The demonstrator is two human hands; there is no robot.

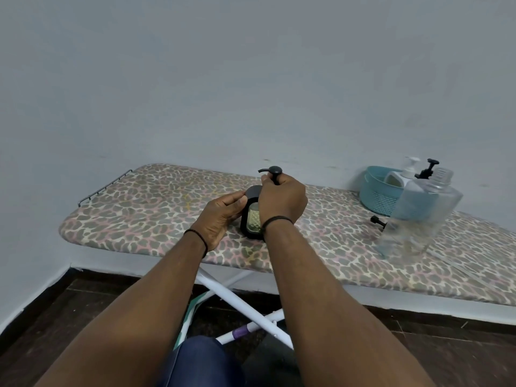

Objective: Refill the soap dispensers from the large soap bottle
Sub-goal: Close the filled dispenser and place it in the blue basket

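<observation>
On the leopard-print ironing board (pixel 156 208) by a grey wall (pixel 251 79), left hand (pixel 220 216) grips the dispenser (pixel 251 216), right hand (pixel 282 202) its pump (pixel 275 171).

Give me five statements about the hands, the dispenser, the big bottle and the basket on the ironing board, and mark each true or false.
1. The right hand grips the stem of the black pump on the black soap dispenser. True.
2. The left hand rests flat on the ironing board, away from the dispenser. False: it holds the dispenser's side.
3. The large clear soap bottle stands on the board to the right of the hands. True.
4. The teal basket is on the floor. False: it sits on the board, behind the large bottle.
5. The dispenser being held lies on its side. False: it stands upright.
</observation>
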